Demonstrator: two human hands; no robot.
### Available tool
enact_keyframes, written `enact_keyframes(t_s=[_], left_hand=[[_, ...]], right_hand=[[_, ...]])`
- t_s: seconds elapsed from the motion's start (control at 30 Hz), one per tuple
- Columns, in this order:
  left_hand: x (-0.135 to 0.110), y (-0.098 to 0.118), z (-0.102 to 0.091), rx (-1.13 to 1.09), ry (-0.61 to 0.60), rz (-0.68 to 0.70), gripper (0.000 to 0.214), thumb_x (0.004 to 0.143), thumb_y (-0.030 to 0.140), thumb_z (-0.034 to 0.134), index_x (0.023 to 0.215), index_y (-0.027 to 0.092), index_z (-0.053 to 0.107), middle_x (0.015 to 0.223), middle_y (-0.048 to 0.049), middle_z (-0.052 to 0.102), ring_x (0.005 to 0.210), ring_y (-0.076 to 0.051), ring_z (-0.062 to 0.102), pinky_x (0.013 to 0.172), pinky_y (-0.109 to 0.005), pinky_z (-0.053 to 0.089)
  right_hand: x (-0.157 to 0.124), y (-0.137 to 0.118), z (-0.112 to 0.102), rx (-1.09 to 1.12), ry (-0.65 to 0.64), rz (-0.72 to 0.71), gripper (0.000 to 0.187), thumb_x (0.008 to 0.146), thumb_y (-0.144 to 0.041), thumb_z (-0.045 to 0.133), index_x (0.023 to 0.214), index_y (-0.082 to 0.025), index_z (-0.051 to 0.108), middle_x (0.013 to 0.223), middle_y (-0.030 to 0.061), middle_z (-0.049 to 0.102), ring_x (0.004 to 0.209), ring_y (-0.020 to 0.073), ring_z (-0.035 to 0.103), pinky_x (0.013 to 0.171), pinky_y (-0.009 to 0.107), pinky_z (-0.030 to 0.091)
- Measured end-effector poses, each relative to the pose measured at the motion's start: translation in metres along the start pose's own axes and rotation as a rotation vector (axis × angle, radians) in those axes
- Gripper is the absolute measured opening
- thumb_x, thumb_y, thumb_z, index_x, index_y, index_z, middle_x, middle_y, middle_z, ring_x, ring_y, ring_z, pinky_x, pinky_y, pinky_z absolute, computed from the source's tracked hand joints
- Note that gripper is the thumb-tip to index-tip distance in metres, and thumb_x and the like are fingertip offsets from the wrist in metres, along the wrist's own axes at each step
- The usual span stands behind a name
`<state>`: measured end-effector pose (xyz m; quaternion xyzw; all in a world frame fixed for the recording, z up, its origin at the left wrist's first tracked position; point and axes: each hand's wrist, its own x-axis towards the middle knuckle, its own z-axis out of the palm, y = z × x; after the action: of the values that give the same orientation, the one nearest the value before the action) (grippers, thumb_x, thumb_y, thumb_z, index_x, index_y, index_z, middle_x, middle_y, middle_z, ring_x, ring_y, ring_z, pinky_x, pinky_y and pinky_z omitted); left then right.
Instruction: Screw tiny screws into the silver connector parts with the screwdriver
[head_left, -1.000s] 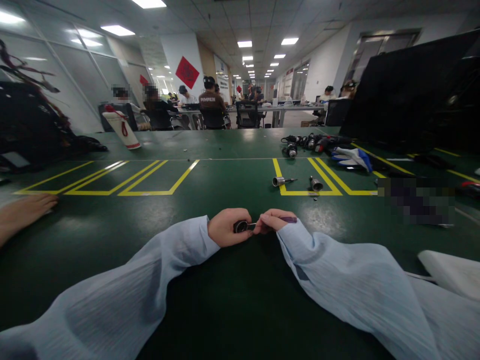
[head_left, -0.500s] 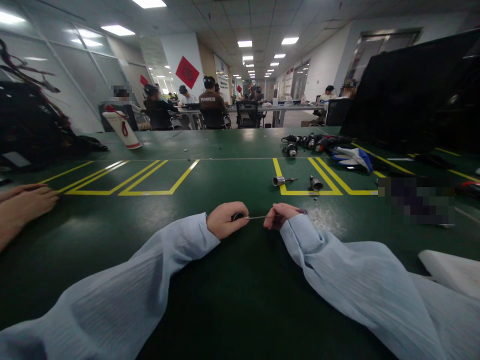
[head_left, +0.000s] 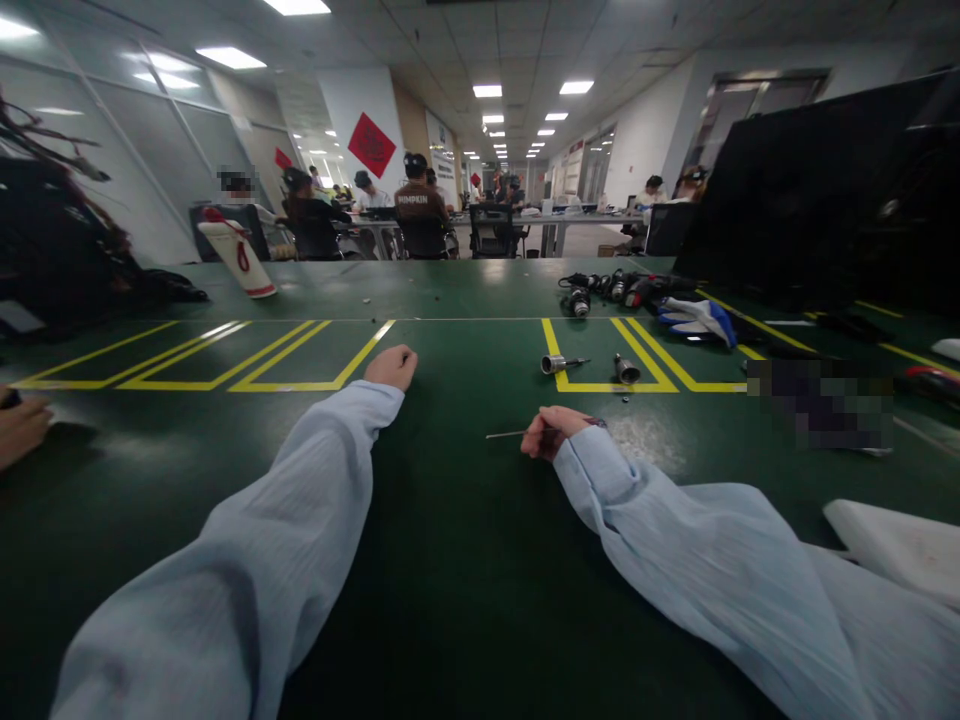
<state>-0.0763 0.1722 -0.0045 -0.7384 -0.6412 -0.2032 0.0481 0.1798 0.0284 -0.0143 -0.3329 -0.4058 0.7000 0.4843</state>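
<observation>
My right hand [head_left: 553, 430] is closed around a screwdriver, whose thin metal shaft [head_left: 504, 435] points left, low over the green table [head_left: 450, 560]. Most of its handle is hidden in the palm. My left hand [head_left: 394, 368] is farther forward and to the left, near a yellow tape line, with its fingers curled in. Whatever it holds is hidden from view. Beyond my right hand lie a metal cup-shaped part with a thin shaft [head_left: 553, 364] and a second cup-shaped metal part [head_left: 626, 370]. A tiny dark piece [head_left: 625, 399] sits just below them.
Several black-and-silver tool parts [head_left: 579, 302] lie farther back beside a blue-and-white glove [head_left: 699, 320]. A white bottle [head_left: 238, 258] stands at the back left. Another person's hand [head_left: 22, 430] is at the left edge. A white object [head_left: 896, 550] lies at right.
My left hand has moved away from the screwdriver tip, forward and left. The dark round thing seen in it earlier is now out of sight. My right hand stays nearly in place.
</observation>
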Motion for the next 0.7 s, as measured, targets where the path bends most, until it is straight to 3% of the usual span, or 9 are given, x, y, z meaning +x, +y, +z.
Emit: enact_keyframes(t_s=[0.13,0.23,0.37,0.5,0.7], left_hand=[[-0.003,0.005,-0.001,0.023,-0.004,-0.025,0.031,0.079,0.033,0.035,0.083,0.014,0.06,0.083,-0.011,0.063,0.078,-0.022,0.056,0.064,-0.029,0.039],[-0.018,0.018,-0.003,0.002,-0.033,0.054,0.032,0.078,0.039,0.039,0.08,0.014,0.06,0.076,-0.0085,0.061,0.071,-0.02,0.055,0.061,-0.028,0.039],[-0.058,0.051,-0.01,-0.112,-0.099,0.283,0.03,0.078,0.04,0.042,0.076,0.015,0.058,0.069,-0.0044,0.058,0.061,-0.014,0.052,0.057,-0.025,0.039],[-0.106,0.088,-0.024,-0.184,-0.169,0.534,0.024,0.08,0.033,0.04,0.076,0.015,0.056,0.07,-0.0027,0.056,0.062,-0.012,0.051,0.057,-0.023,0.039],[-0.148,0.118,-0.043,-0.071,-0.207,0.67,0.025,0.083,0.029,0.034,0.076,0.016,0.055,0.072,-0.0034,0.054,0.062,-0.013,0.051,0.057,-0.026,0.038]], right_hand=[[0.002,0.001,-0.001,0.064,0.033,0.011,0.028,0.073,-0.024,0.052,0.046,-0.016,0.056,0.044,0.0017,0.06,0.042,0.0107,0.053,0.046,0.022,0.04],[0.002,0.001,-0.002,0.172,0.057,-0.024,0.029,0.077,-0.022,0.047,0.051,-0.015,0.059,0.046,0.0019,0.06,0.045,0.0103,0.053,0.048,0.022,0.04],[0.003,-0.001,-0.005,0.274,0.136,0.027,0.04,0.082,-0.02,0.039,0.046,-0.016,0.057,0.041,0.0016,0.055,0.041,0.0095,0.05,0.045,0.021,0.04],[0.003,-0.004,-0.009,0.311,0.126,0.019,0.038,0.083,-0.021,0.039,0.051,-0.016,0.059,0.046,0.0018,0.058,0.046,0.0094,0.052,0.048,0.021,0.043],[0.003,-0.003,-0.013,0.226,0.063,0.019,0.029,0.082,-0.017,0.039,0.063,-0.017,0.061,0.062,0.0028,0.068,0.056,0.0102,0.059,0.057,0.023,0.046]])
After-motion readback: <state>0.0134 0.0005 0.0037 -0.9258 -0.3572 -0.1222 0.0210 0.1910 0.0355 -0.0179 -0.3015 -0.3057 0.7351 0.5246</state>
